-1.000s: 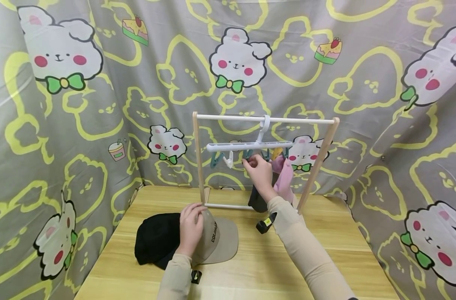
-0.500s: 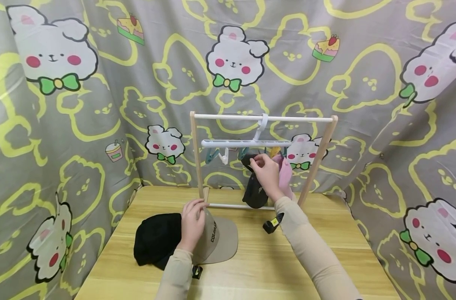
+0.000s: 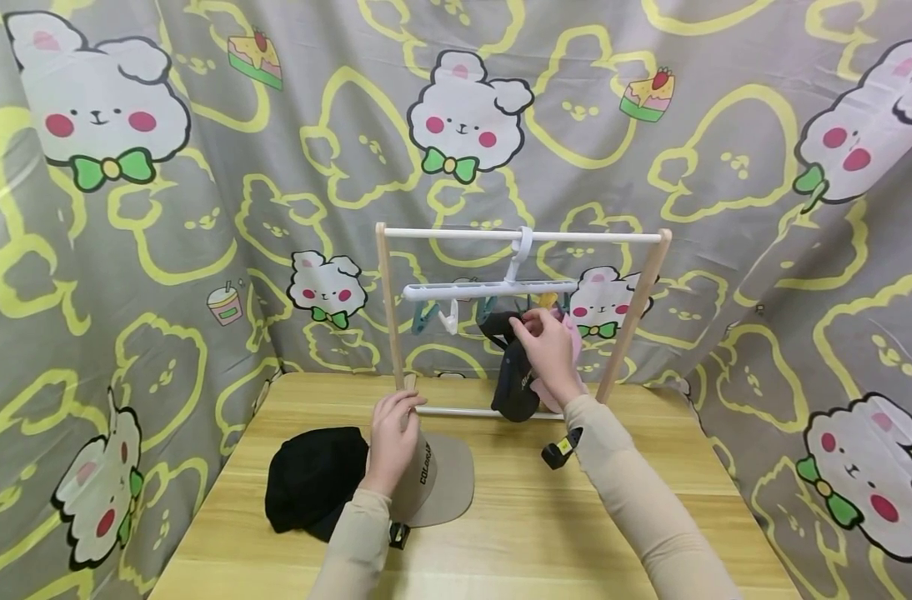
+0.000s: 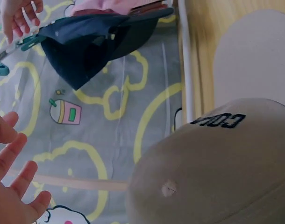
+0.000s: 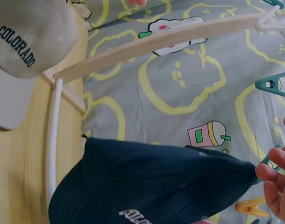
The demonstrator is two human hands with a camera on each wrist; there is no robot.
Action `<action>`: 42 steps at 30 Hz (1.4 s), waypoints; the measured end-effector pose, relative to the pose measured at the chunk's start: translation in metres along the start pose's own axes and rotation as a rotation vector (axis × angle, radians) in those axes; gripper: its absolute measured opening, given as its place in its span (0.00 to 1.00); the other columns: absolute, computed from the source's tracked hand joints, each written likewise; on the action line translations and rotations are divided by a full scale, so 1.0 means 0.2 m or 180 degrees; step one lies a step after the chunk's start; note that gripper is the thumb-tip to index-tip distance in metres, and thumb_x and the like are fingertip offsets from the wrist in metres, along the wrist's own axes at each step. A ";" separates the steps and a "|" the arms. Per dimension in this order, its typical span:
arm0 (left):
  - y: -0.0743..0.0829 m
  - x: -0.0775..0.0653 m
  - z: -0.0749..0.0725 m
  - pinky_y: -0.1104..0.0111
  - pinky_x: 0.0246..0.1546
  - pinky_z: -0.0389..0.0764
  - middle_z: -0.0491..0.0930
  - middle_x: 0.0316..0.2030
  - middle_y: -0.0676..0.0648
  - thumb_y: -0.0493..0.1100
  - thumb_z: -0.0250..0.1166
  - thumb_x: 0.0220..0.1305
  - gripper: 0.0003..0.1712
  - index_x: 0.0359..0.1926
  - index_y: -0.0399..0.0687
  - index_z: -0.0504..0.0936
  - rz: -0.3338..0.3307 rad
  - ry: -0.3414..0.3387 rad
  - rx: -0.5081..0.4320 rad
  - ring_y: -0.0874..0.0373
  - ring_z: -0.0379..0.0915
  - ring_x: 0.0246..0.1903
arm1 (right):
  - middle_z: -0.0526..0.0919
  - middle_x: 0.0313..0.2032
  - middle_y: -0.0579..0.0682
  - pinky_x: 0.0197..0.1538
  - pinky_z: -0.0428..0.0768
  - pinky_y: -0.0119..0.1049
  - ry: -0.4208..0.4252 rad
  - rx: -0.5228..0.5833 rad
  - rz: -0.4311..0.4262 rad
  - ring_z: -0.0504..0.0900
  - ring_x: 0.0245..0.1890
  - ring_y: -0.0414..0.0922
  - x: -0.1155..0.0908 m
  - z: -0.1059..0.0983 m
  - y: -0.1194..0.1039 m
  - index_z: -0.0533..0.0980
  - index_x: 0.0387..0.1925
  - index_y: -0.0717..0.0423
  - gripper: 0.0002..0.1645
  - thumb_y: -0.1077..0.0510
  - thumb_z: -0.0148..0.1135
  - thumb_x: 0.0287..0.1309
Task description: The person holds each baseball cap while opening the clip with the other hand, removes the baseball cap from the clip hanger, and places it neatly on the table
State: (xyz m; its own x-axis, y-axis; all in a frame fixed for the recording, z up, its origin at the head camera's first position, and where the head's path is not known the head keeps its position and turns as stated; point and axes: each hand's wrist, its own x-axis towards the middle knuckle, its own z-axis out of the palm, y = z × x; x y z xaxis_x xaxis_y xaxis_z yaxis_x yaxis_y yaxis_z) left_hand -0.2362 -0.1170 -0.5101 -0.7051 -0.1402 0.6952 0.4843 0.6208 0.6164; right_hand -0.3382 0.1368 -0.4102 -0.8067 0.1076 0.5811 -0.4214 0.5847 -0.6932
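My right hand is at the upper edge of a dark navy baseball cap, its fingertips beside the cap and a teal clip. Its fingers are loosely bent and look spread apart in the wrist views. The navy cap hangs tilted from the white clip hanger, brim down. Behind it, partly hidden, hangs a pink cap. Low on the left, my left hand hovers by the crown of a tan COLORADO cap, fingers relaxed and spread. A black cap lies against the tan one.
A rack with wooden posts and a white top rail carries the hanger. At the hanger's left end dangle a teal clip and a white clip. A yellow clip is near the right hand. A patterned curtain surrounds the wooden table.
My right hand has shifted right and slightly down from the teal clips. The navy cap, mostly hidden behind the hand before, now shows more and has swung. The left hand barely shifts over the tan cap.
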 end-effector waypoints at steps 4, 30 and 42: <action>0.02 0.02 0.01 0.52 0.57 0.72 0.84 0.46 0.42 0.27 0.60 0.59 0.13 0.38 0.43 0.87 0.0036 -0.0109 -0.0017 0.42 0.75 0.52 | 0.84 0.28 0.54 0.49 0.78 0.43 0.0014 -0.0028 0.0008 0.81 0.30 0.49 0.01 -0.02 0.01 0.79 0.43 0.60 0.22 0.45 0.66 0.59; 0.10 0.11 0.10 0.47 0.60 0.73 0.84 0.45 0.43 0.28 0.62 0.58 0.12 0.39 0.42 0.87 0.0363 -0.0305 -0.0034 0.45 0.77 0.48 | 0.85 0.33 0.55 0.36 0.78 0.41 0.0031 -0.0210 0.0001 0.82 0.32 0.50 0.05 -0.04 0.08 0.78 0.42 0.60 0.23 0.43 0.65 0.59; 0.13 0.16 0.16 0.52 0.54 0.76 0.84 0.46 0.43 0.29 0.62 0.58 0.12 0.42 0.41 0.86 0.0450 -0.0352 -0.0045 0.45 0.78 0.49 | 0.84 0.35 0.54 0.38 0.79 0.43 -0.0049 -0.0242 0.0090 0.82 0.35 0.50 0.07 -0.03 0.08 0.78 0.45 0.59 0.26 0.41 0.63 0.60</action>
State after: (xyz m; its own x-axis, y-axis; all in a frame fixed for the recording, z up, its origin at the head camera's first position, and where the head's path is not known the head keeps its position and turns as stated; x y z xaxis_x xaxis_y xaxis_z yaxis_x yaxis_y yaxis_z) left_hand -0.2622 -0.0815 -0.4840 -0.6818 0.0340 0.7308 0.5893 0.6174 0.5211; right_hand -0.3539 0.1534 -0.4102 -0.8244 0.1129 0.5547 -0.3660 0.6412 -0.6745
